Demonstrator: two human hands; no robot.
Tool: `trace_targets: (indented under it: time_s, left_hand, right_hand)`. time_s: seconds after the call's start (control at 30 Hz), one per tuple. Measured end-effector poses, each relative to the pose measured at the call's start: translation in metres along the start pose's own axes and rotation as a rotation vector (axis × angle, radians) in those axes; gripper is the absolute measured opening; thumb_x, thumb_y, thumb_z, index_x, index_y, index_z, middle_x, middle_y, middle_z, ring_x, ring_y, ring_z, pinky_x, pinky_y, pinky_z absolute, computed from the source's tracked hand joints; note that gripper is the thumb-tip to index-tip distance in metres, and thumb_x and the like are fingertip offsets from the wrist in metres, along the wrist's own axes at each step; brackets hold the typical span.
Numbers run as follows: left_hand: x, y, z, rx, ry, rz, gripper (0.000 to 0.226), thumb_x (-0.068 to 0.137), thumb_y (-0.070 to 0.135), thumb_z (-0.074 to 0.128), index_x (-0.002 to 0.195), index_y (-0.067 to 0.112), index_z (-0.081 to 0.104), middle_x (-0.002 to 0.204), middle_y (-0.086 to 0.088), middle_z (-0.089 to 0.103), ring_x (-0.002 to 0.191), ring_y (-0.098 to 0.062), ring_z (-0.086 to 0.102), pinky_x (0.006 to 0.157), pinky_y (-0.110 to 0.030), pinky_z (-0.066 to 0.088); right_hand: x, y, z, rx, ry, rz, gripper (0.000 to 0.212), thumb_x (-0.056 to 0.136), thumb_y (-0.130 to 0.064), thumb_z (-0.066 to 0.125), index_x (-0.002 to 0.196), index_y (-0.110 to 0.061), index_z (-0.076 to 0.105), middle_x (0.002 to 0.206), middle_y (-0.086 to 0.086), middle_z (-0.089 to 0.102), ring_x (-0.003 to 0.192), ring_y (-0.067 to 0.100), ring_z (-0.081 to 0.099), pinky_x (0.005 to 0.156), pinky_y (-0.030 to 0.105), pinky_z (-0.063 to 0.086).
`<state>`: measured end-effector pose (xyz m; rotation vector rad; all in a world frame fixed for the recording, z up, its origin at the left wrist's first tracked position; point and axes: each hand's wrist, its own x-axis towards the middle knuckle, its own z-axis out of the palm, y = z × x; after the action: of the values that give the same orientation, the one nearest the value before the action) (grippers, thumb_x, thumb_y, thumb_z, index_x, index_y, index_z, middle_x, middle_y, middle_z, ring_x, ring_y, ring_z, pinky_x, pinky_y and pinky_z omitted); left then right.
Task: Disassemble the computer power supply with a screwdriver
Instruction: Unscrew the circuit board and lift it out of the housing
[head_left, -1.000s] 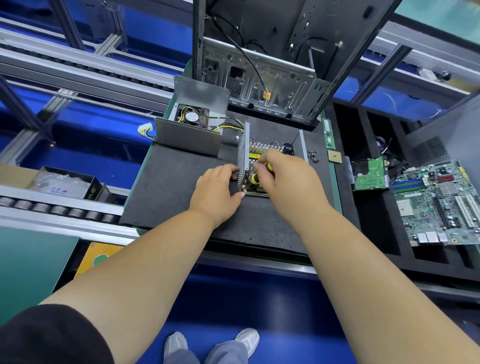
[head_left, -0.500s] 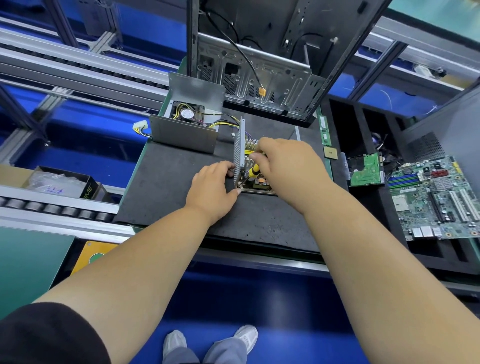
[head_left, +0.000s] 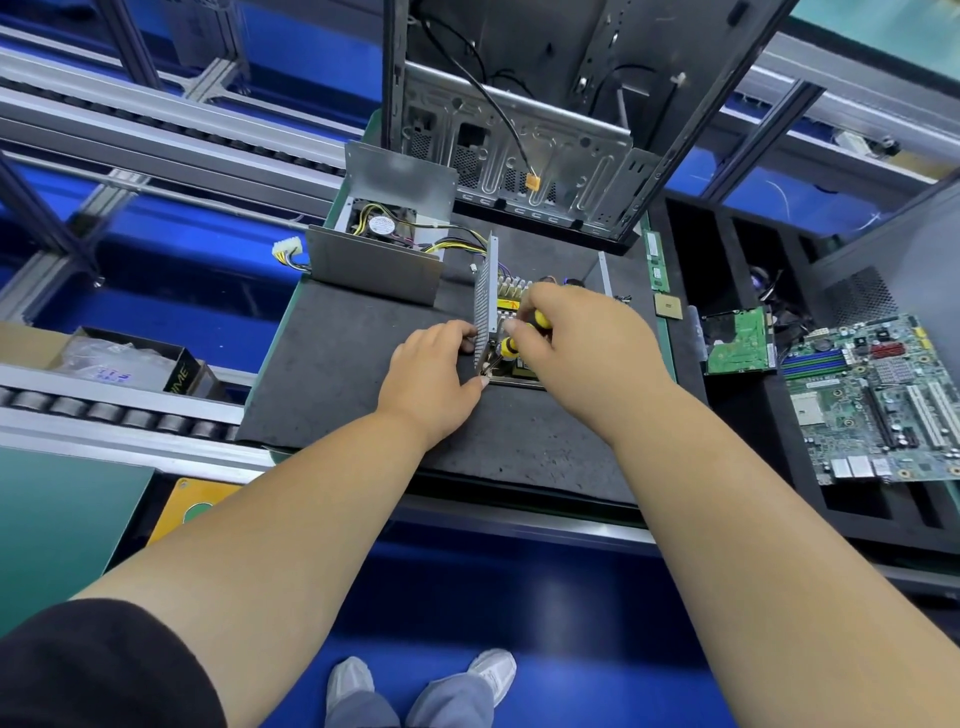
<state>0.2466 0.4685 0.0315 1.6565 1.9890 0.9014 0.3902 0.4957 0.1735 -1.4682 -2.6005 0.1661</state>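
The step in hand looks like loosening a screw low inside the opened power supply (head_left: 511, 332), which sits near the middle of the dark mat (head_left: 332, 374) on the counter. The left hand (head_left: 434, 371) steadies the upright perforated metal wall (head_left: 485, 312), its grip pressed against the panel with fingers curled at its edge and the thumb at the lower corner. The right hand (head_left: 576, 345) has its grip wrapped round the yellow-and-black screwdriver (head_left: 511, 345), whose tip angles down toward the bottom corner by the left thumb; the screw itself is too small to make out. The next move probably calls for keeping the tip seated and turning while the wall is held from tipping, then lifting the screw clear. The heat sink fins (head_left: 511, 286) and coloured wires (head_left: 452, 241) crowd the space around the tool, so there is little room to swing it. Behind lie the removed cover with its fan (head_left: 382, 226) and an empty computer case (head_left: 524, 145). To the right, well apart, sit a memory stick (head_left: 655, 260), a processor chip (head_left: 669, 305), a hard drive (head_left: 737, 340) and a motherboard (head_left: 872, 400).
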Motion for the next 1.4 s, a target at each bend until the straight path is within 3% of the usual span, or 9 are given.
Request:
trace_targets:
  time_s: [0.1, 0.27, 0.4, 0.47, 0.6, 0.8, 0.93, 1.17, 1.4]
  left_hand:
    - [0.0, -0.0004, 0.0, -0.004, 0.0, -0.002, 0.05, 0.083, 0.033, 0.073, 0.127, 0.024, 0.052, 0.115, 0.011, 0.059, 0.113, -0.018, 0.049, 0.102, -0.037, 0.038]
    - [0.0006, -0.0007, 0.0, -0.001, -0.004, -0.003, 0.05, 0.083, 0.033, 0.073, 0.128, 0.025, 0.052, 0.116, 0.011, 0.06, 0.113, -0.018, 0.05, 0.102, -0.038, 0.039]
    - [0.0012, -0.0014, 0.0007, -0.005, 0.003, -0.006, 0.05, 0.082, 0.033, 0.074, 0.127, 0.026, 0.053, 0.115, 0.011, 0.06, 0.112, -0.018, 0.05, 0.101, -0.036, 0.039]
    - [0.0011, -0.0015, 0.0007, -0.003, 0.002, -0.005, 0.049, 0.082, 0.034, 0.074, 0.126, 0.026, 0.053, 0.114, 0.012, 0.059, 0.112, -0.017, 0.049, 0.101, -0.036, 0.039]
    - [0.001, -0.0016, 0.0007, 0.006, 0.004, 0.0, 0.045, 0.082, 0.034, 0.073, 0.122, 0.025, 0.053, 0.109, 0.014, 0.056, 0.11, -0.018, 0.05, 0.099, -0.037, 0.04]
    - [0.001, -0.0018, 0.0007, -0.013, 0.004, -0.007, 0.05, 0.082, 0.033, 0.074, 0.127, 0.025, 0.052, 0.115, 0.011, 0.06, 0.112, -0.018, 0.049, 0.101, -0.037, 0.038]
    - [0.0015, -0.0012, 0.0012, -0.009, 0.002, -0.008, 0.05, 0.082, 0.033, 0.073, 0.127, 0.025, 0.053, 0.115, 0.011, 0.06, 0.112, -0.018, 0.049, 0.101, -0.038, 0.039]
    - [0.0012, -0.0023, 0.0015, -0.011, 0.004, -0.008, 0.05, 0.082, 0.034, 0.074, 0.127, 0.026, 0.052, 0.115, 0.011, 0.06, 0.112, -0.017, 0.049, 0.1, -0.036, 0.038]
    - [0.0017, -0.0017, 0.0014, -0.012, 0.003, -0.013, 0.051, 0.082, 0.034, 0.074, 0.128, 0.026, 0.052, 0.115, 0.012, 0.06, 0.113, -0.017, 0.049, 0.102, -0.037, 0.038]
  right_hand:
    - [0.0025, -0.0023, -0.0002, -0.008, -0.013, 0.043, 0.037, 0.099, -0.057, 0.043, 0.096, -0.024, 0.059, 0.08, -0.003, 0.065, 0.078, 0.024, 0.058, 0.064, 0.033, 0.045]
    - [0.0036, -0.0053, 0.0025, 0.174, -0.023, 0.004, 0.015, 0.101, -0.025, 0.05, 0.11, -0.014, 0.051, 0.086, 0.003, 0.062, 0.078, 0.026, 0.055, 0.06, 0.036, 0.034]
    - [0.0041, -0.0027, 0.0018, 0.248, -0.048, -0.022, 0.014, 0.093, -0.009, 0.052, 0.106, -0.012, 0.055, 0.101, 0.003, 0.057, 0.094, 0.024, 0.05, 0.071, 0.031, 0.031]
    - [0.0035, -0.0025, 0.0021, 0.193, -0.046, -0.053, 0.019, 0.092, -0.014, 0.053, 0.11, -0.013, 0.06, 0.104, 0.004, 0.058, 0.098, 0.025, 0.051, 0.075, 0.03, 0.033]
    - [0.0035, -0.004, 0.0001, -0.029, 0.014, -0.043, 0.043, 0.097, -0.056, 0.044, 0.119, -0.023, 0.062, 0.099, 0.001, 0.069, 0.095, 0.027, 0.061, 0.075, 0.037, 0.046]
    - [0.0043, -0.0013, 0.0025, 0.11, 0.023, -0.057, 0.024, 0.099, -0.026, 0.053, 0.12, -0.014, 0.051, 0.088, -0.002, 0.054, 0.081, 0.023, 0.051, 0.064, 0.035, 0.031]
    - [0.0026, 0.0009, 0.0026, 0.172, 0.0, -0.02, 0.017, 0.093, -0.015, 0.055, 0.11, -0.012, 0.055, 0.103, 0.004, 0.056, 0.095, 0.026, 0.052, 0.079, 0.037, 0.041]
    - [0.0052, 0.0017, -0.0005, -0.079, 0.027, -0.042, 0.037, 0.101, -0.049, 0.043, 0.109, -0.018, 0.06, 0.095, 0.005, 0.065, 0.089, 0.029, 0.06, 0.072, 0.037, 0.044]
    - [0.0036, -0.0017, -0.0001, 0.139, 0.015, -0.043, 0.022, 0.094, -0.019, 0.056, 0.115, -0.011, 0.055, 0.105, 0.006, 0.06, 0.096, 0.027, 0.053, 0.08, 0.037, 0.041]
